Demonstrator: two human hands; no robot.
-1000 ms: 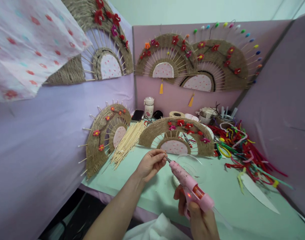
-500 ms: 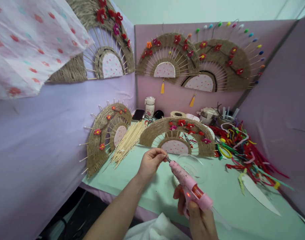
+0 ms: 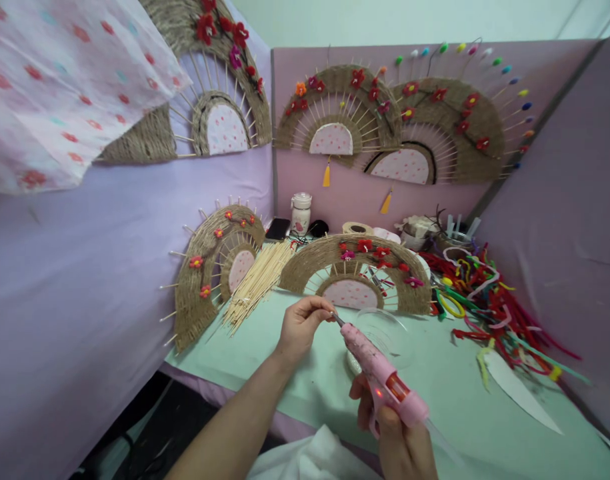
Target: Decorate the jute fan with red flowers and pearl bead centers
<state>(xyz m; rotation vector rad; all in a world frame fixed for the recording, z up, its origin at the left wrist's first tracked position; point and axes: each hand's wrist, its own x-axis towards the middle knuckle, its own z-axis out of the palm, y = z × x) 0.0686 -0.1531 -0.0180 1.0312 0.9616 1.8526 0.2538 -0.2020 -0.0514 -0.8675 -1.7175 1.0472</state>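
Now your right hand (image 3: 403, 443) clasps the pink hot-glue gun (image 3: 372, 357), nozzle (image 3: 339, 320) toward eleven o'clock, at your left hand (image 3: 299, 330), fingertips pinched together, contents indiscernible.

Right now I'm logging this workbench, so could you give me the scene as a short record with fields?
Right grip: wrapped around the pink glue gun
Gun light: glowing
Left grip: pinched at the nozzle; anything held is too small to tell
Table: flower-trimmed fan, bundle of sticks, pile of pipe cleaners
Back panel: two overlapping fans, yellow tassels below
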